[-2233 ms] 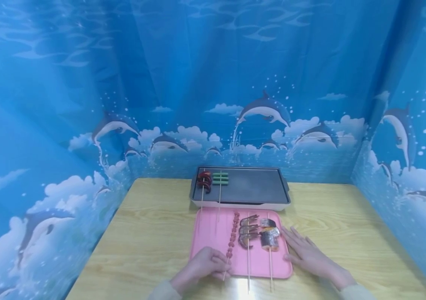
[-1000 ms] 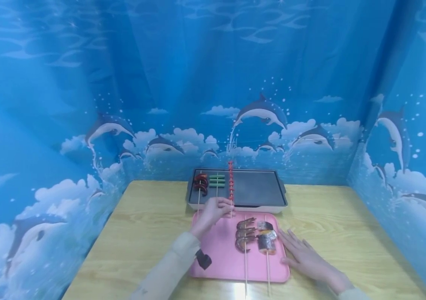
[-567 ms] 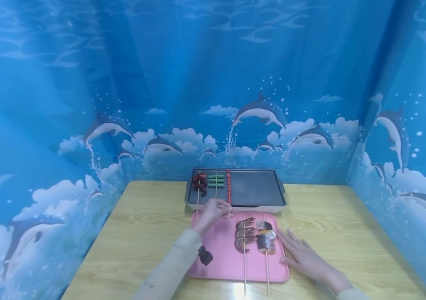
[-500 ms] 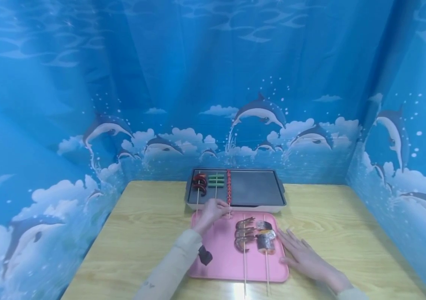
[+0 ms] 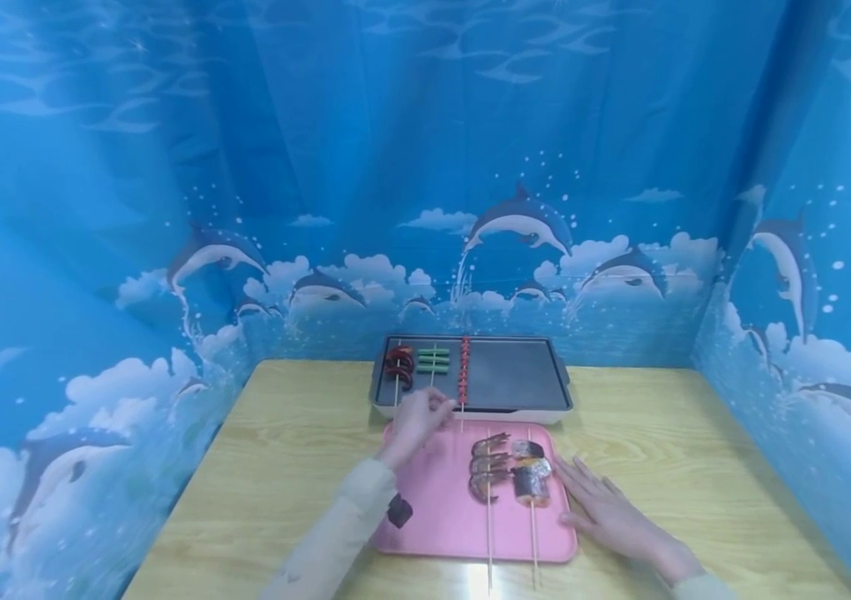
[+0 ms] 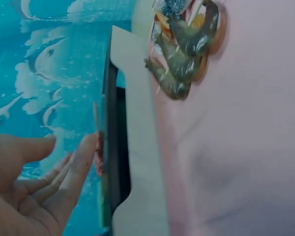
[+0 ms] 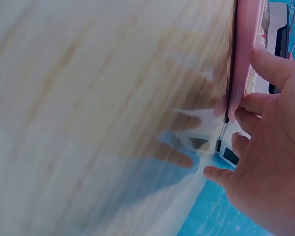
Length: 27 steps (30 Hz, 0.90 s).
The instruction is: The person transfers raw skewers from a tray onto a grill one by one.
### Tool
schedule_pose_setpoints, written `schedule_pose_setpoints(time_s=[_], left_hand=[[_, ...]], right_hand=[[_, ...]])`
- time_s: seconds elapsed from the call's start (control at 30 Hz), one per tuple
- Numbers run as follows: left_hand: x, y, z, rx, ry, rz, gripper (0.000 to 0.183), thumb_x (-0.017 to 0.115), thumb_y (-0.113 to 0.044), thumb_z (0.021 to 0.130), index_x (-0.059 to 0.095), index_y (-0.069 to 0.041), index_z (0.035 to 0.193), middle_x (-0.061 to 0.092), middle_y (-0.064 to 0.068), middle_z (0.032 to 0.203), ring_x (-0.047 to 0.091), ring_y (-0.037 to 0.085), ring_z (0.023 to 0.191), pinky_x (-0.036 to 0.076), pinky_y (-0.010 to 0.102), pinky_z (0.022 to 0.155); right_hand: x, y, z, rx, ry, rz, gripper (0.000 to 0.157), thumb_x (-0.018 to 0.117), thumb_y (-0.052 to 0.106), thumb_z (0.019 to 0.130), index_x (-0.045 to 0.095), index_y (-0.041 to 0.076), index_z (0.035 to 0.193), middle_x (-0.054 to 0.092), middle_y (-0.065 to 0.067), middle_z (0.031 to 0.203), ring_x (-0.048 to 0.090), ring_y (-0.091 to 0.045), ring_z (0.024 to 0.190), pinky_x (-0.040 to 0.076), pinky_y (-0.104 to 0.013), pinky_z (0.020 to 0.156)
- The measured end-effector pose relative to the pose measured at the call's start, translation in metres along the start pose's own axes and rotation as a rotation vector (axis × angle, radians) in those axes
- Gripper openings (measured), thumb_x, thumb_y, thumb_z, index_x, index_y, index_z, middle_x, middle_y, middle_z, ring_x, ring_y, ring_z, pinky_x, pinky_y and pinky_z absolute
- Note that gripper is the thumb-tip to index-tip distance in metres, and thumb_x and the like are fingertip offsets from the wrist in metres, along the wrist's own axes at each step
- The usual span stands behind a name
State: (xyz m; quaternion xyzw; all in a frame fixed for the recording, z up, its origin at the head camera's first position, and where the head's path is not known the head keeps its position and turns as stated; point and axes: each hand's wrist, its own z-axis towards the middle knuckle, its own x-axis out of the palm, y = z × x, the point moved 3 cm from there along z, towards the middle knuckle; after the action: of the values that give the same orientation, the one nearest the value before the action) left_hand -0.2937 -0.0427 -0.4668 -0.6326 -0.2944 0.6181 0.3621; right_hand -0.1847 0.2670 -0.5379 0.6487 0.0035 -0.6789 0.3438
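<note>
Left fingers (image 6: 75, 171), released, have backed off the red skewer (image 5: 463, 372), partly hiding the green skewer (image 5: 433, 360); right fingers (image 5: 575, 480) lie straight.

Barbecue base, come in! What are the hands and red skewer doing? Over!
Left hand by red skewer, not gripping it. Red skewer lying on griddle. Right hand touching pink tray's edge. Nothing seen in the way.

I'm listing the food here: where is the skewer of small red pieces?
In the head view, the skewer of small red pieces lies on the griddle, right of the green skewer, its stick end near the left hand.
</note>
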Motion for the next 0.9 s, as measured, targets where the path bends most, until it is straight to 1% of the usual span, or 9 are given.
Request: schedule_pose_setpoints(time_s=[0.13,0.27,0.33,0.4,0.53,0.63,0.7,0.73,0.9], left_hand=[[-0.016,0.0,-0.006,0.118,-0.105,0.082,0.02,0.064,-0.025,0.101,0.07,-0.009,0.112,0.076,0.006,0.096,0.073,0.019,0.084,0.062,0.033,0.07],[-0.032,0.009,-0.015,0.202,-0.177,0.116,0.025,0.059,-0.024,0.104,0.067,-0.01,0.124,0.073,0.008,0.117,0.072,0.023,0.102,0.061,0.038,0.086],[-0.041,0.015,-0.022,0.231,-0.179,0.114,0.033,0.057,-0.024,0.105,0.062,-0.008,0.133,0.068,0.012,0.128,0.07,0.028,0.108,0.059,0.043,0.093],[-0.048,0.022,-0.029,0.238,-0.167,0.123,0.041,0.053,-0.028,0.107,0.055,-0.007,0.142,0.06,0.015,0.141,0.063,0.032,0.122,0.052,0.048,0.103],[-0.06,0.038,-0.043,0.223,-0.14,0.197,0.056,0.043,-0.039,0.109,0.039,-0.007,0.155,0.036,0.012,0.162,0.034,0.035,0.148,0.027,0.055,0.121],[-0.064,0.051,-0.053,0.21,-0.118,0.292,0.059,0.042,-0.039,0.109,0.032,-0.007,0.158,0.022,0.008,0.167,0.016,0.034,0.155,0.016,0.055,0.125],[-0.065,0.061,-0.059,0.219,-0.11,0.367,0.061,0.046,-0.037,0.108,0.031,-0.005,0.158,0.02,0.01,0.168,0.013,0.037,0.155,0.014,0.058,0.124],[-0.065,0.066,-0.062,0.223,-0.102,0.408,0.062,0.048,-0.035,0.107,0.031,-0.004,0.158,0.021,0.012,0.167,0.012,0.038,0.155,0.013,0.061,0.123],[-0.058,0.09,-0.076,0.328,-0.084,0.605,0.063,0.057,-0.031,0.104,0.037,0.003,0.153,0.032,0.019,0.162,0.02,0.05,0.149,0.019,0.077,0.112]], right_hand=[[0.003,-0.005,-0.001,-0.036,-0.03,-0.009,0.068,0.063,0.037,0.099,0.039,0.008,0.155,0.037,-0.018,0.159,0.029,-0.047,0.145,0.024,-0.081,0.104],[0.007,-0.011,-0.002,-0.043,-0.043,-0.007,0.068,0.062,0.038,0.099,0.037,0.012,0.157,0.035,-0.012,0.162,0.02,-0.032,0.153,0.023,-0.081,0.102],[0.008,-0.012,-0.003,-0.041,-0.044,-0.008,0.068,0.062,0.039,0.1,0.037,0.013,0.157,0.035,-0.012,0.162,0.019,-0.03,0.153,0.023,-0.081,0.101],[0.008,-0.012,-0.002,-0.037,-0.043,-0.006,0.068,0.062,0.038,0.099,0.038,0.013,0.157,0.036,-0.013,0.161,0.021,-0.035,0.152,0.024,-0.082,0.101],[0.003,-0.005,-0.001,-0.026,-0.025,0.001,0.068,0.063,0.037,0.099,0.039,0.009,0.155,0.037,-0.018,0.159,0.028,-0.048,0.145,0.024,-0.082,0.102],[0.0,-0.002,0.0,-0.003,-0.014,-0.003,0.068,0.064,0.037,0.098,0.041,0.006,0.154,0.037,-0.019,0.158,0.029,-0.051,0.143,0.024,-0.08,0.105],[-0.002,0.0,0.001,0.023,0.011,-0.006,0.069,0.064,0.038,0.098,0.04,0.005,0.154,0.036,-0.017,0.159,0.028,-0.05,0.144,0.023,-0.079,0.108],[-0.002,0.001,0.001,0.028,0.016,-0.01,0.069,0.064,0.038,0.098,0.04,0.005,0.154,0.036,-0.017,0.16,0.022,-0.043,0.149,0.023,-0.079,0.108],[0.0,-0.003,0.002,0.018,0.008,-0.013,0.069,0.063,0.04,0.098,0.041,0.006,0.154,0.037,-0.017,0.159,0.019,-0.039,0.151,0.022,-0.08,0.107]])
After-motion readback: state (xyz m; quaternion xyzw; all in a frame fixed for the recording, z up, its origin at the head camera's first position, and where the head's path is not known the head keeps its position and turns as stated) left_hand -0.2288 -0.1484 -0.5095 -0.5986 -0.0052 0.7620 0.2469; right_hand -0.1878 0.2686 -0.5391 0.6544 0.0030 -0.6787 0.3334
